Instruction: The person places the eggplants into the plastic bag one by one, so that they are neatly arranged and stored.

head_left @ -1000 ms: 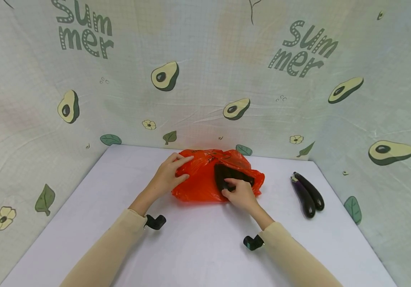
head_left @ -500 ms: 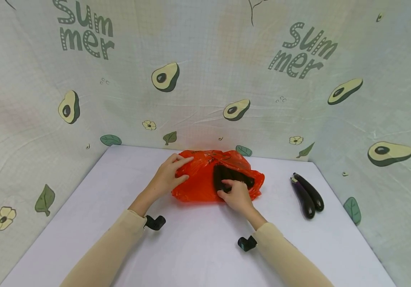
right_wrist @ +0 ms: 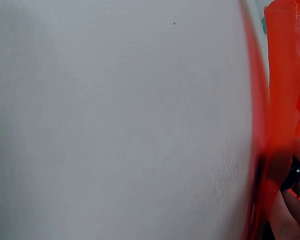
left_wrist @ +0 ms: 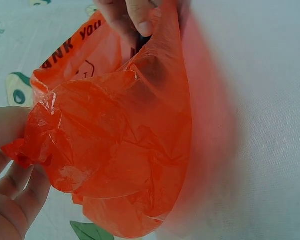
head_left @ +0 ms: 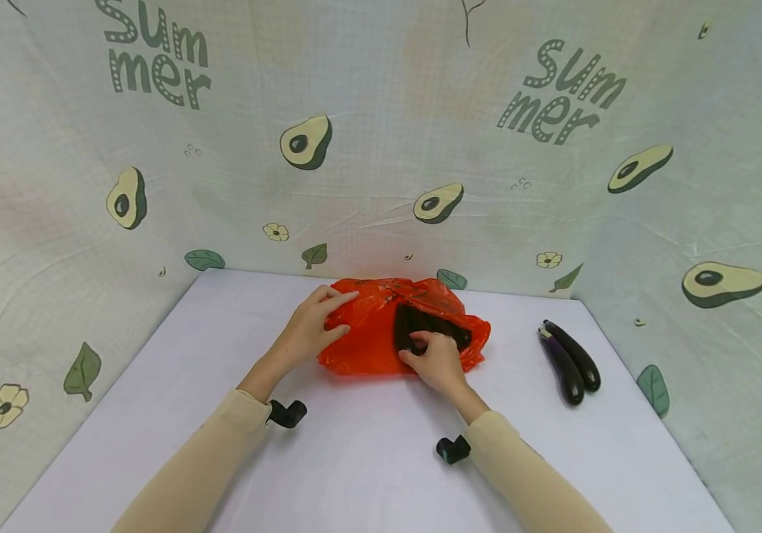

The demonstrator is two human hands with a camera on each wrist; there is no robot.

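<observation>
A red plastic bag [head_left: 371,344] lies on its side at the back middle of the table, its mouth facing right and front. My left hand [head_left: 308,326] pinches the crumpled left end of the bag between thumb and fingers, as the left wrist view shows. At the mouth, my right hand [head_left: 439,363] grips a dark, glossy eggplant [right_wrist: 292,172] between thumb and fingers. Most of that eggplant is hidden by the hand and the bag's film. More dark shapes [head_left: 444,322] fill the opening behind the fingers.
Two eggplants [head_left: 561,366] lie side by side near the table's right edge. The white table [head_left: 368,466] is bounded at the back and sides by a hanging cloth [head_left: 368,148] printed with avocados. A small black camera sits on each wrist.
My right hand has shifted slightly left and deeper into the bag's mouth with the eggplant. The left hand, the bag and the two eggplants at the right stay put.
</observation>
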